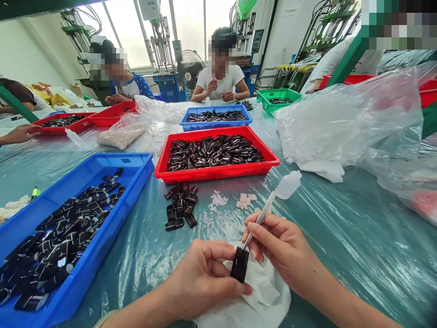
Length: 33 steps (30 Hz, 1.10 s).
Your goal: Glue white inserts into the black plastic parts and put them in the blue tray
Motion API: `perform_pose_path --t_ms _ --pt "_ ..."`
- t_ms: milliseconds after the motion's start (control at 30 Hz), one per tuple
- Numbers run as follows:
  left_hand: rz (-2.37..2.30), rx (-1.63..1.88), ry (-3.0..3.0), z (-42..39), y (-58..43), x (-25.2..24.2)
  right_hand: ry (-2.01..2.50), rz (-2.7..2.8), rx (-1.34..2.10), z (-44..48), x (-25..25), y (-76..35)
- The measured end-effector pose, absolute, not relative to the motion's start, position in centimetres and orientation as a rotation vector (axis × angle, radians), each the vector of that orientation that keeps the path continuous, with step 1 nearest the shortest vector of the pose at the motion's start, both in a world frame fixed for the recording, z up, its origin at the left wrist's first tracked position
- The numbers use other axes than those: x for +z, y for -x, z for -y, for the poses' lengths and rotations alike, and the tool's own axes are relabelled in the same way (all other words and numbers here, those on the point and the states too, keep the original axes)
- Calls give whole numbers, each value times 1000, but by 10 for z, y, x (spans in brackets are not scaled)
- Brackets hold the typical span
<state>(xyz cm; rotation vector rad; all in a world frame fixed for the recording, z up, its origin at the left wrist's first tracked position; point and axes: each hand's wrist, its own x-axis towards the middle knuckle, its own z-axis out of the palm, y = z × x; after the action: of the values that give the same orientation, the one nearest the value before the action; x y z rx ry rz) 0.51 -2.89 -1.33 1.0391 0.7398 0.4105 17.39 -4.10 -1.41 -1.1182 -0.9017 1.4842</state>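
Observation:
My left hand (pixel 208 280) is closed around a small glossy black plastic piece (pixel 240 265), thumb in front and fingers behind, holding it upright. My right hand (pixel 278 241) pinches a slim, pale, tweezer-like tool (pixel 264 210), whose thin tip meets the top end of the black piece. Whether the tip goes inside is too small to tell. Beneath both hands lies a crumpled white cloth (pixel 262 296). A translucent squeeze bottle (pixel 288 184) lies just beyond the tool's upper end. Loose black pieces (pixel 180 205) are heaped ahead of my left hand.
A red tray (pixel 218 173) of black pieces stands ahead, with a blue tray (pixel 136 182) of more at left. White scraps (pixel 218 200) and small pale blocks (pixel 246 200) lie between. Plastic bags (pixel 348 123) fill the right. Across the table a co-worker (pixel 221 77) sits behind another blue tray (pixel 215 122).

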Motion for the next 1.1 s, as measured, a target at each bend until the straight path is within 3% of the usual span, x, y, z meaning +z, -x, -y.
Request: perform_pose_path --t_ms 1100 --pt "-805 466 -1024 32 -8 -15 1056 821 1529 37 -14 -173"
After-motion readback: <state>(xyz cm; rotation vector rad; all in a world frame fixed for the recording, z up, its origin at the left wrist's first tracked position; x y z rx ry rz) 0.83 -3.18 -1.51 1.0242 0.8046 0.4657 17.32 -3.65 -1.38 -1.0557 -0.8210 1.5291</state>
